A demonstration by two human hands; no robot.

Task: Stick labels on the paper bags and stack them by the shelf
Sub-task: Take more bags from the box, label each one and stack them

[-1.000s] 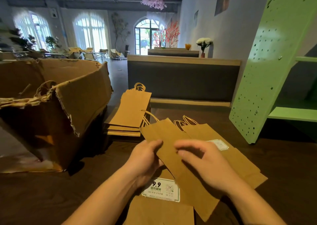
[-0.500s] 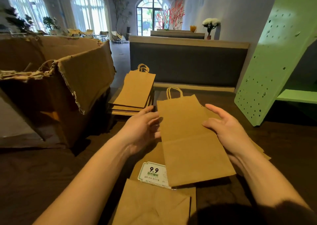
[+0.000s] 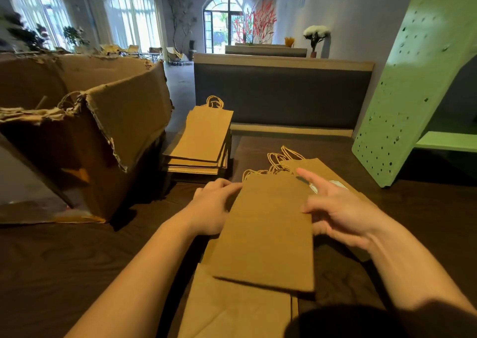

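Note:
A flat brown paper bag lies in front of me on the dark table, plain side up, handles pointing away. My left hand grips its left edge near the top. My right hand holds its right edge, index finger stretched forward. Under its near end lies another brown bag. Behind my right hand rests a bag with a white label, mostly hidden by the fingers. A stack of plain bags sits further back on the left.
A large torn cardboard box stands on the left of the table. A green pegboard shelf rises at the right. A dark partition with a wooden top closes the far edge.
The bag has come down lower and flatter over the bag below, and now covers the 9.9 label that showed before. Both hands stayed on its edges.

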